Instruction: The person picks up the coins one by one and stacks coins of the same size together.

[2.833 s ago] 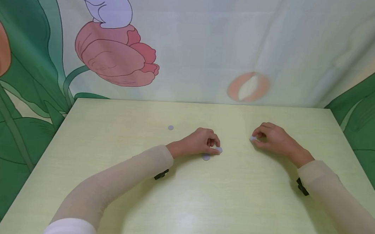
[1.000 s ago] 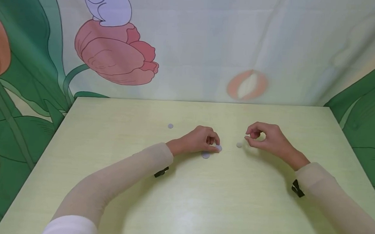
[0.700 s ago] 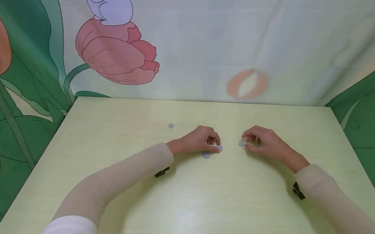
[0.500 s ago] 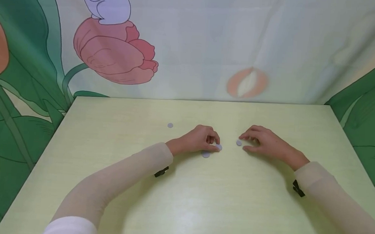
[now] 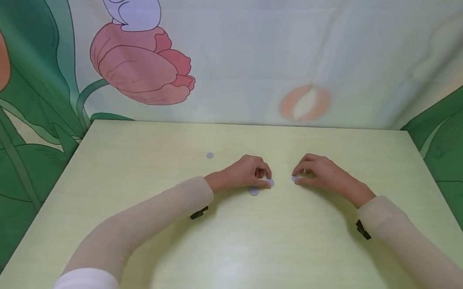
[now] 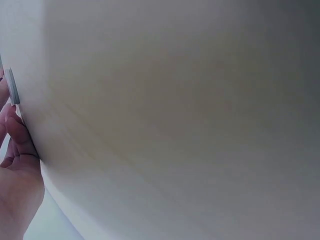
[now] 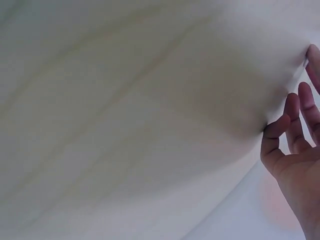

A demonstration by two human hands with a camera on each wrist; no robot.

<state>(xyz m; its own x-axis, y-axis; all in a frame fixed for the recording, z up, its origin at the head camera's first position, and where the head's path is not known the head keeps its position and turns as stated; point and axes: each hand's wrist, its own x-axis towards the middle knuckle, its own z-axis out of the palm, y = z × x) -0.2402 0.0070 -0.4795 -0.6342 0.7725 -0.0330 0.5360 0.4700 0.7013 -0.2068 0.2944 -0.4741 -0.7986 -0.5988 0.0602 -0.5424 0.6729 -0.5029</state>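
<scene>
My left hand (image 5: 249,174) pinches a small pale lilac disc (image 5: 270,182) at its fingertips, low over the table. In the left wrist view the grey round piece (image 6: 12,86) at those fingertips shows a layered edge, like discs stacked together. A second disc (image 5: 254,191) lies flat on the table just below that hand. To the right, my right hand (image 5: 320,173) has thumb and fingertips around another disc (image 5: 294,178) on the table. In the right wrist view the fingers (image 7: 275,137) are near the tabletop; the disc itself is mostly hidden there.
One more lilac disc (image 5: 210,155) lies farther back, left of the hands. The pale yellow-green table (image 5: 226,240) ends against a hanging cloth (image 5: 236,53) printed with flowers and leaves. Dark wrist devices (image 5: 199,212) sit under the sleeves.
My right hand moved left, let go of its disc on the table, spread its fingers, and now closes thumb and fingertips around it again. The left hand has stayed put with its disc.
</scene>
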